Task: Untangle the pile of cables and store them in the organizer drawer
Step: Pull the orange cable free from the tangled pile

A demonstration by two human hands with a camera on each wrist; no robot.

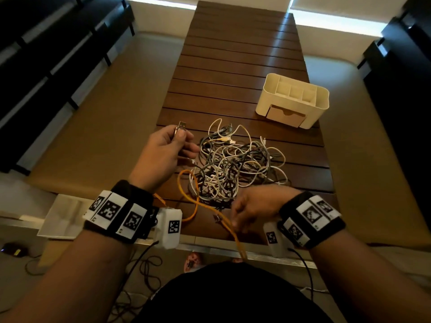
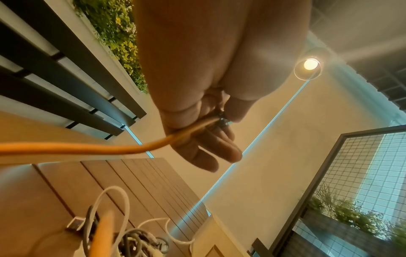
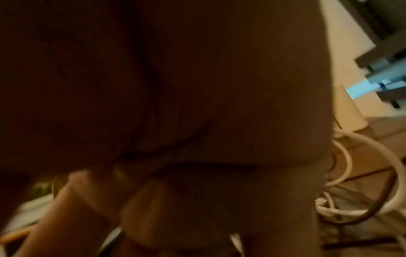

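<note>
Still knotted — cable pile (image 1: 235,164) | white, grey, black | orange cable (image 1: 190,201) loose

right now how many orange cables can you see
1. The orange cable runs from the left hand, loops beside the cable pile, and passes the right hand. More may be buried.

The desk (image 1: 233,66) is dark brown wood, striped by thin black grooves between its slats. The pile of cables (image 1: 235,164) mixes white, grey and black strands, and one orange cable (image 1: 191,201) loops at its near left. The organizer (image 1: 293,96) is cream, its drawer (image 1: 285,117) pale tan. Both wristbands (image 1: 119,215) are black with white tags carrying black square patterns.
</note>
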